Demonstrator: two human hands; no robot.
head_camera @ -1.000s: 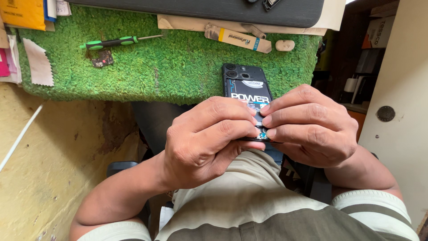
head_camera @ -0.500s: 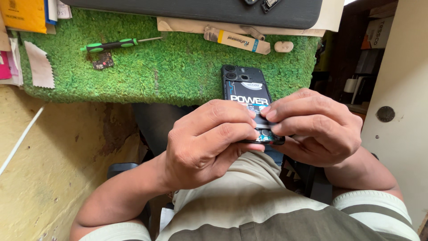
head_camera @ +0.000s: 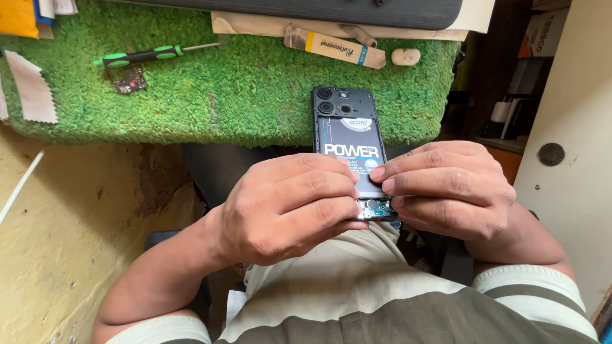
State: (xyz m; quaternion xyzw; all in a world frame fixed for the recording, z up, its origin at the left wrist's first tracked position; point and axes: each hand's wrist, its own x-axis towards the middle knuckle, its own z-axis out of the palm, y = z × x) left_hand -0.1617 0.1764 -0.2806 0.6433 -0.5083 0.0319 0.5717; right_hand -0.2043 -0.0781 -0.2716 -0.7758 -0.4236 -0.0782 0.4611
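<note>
Since 1 s ago the phone (head_camera: pixel 347 137) has crept a bit further onto the tabletop (head_camera: pixel 242 95), top end w/ camera lenses now lying on the green mat at the near edge, toward the right corner; both hands sit about as they were. Phone is back-cover-off, dark battery showing, lower end overhanging the lap. Left hand (head_camera: pixel 287 207) has fingers curled shut round the phone's bottom edge, by the exposed small board there; right hand (head_camera: pixel 446 191) presses fingertips flat on the battery's lower part, gripping the phone's side. Risk, as I judge it: too much push on the battery could bend it, or a slip could nick the exposed board. Green-handled screwdriver (head_camera: pixel 137 56) and a small circuit piece (head_camera: pixel 131 79) lie well apart, far left corner.
</note>
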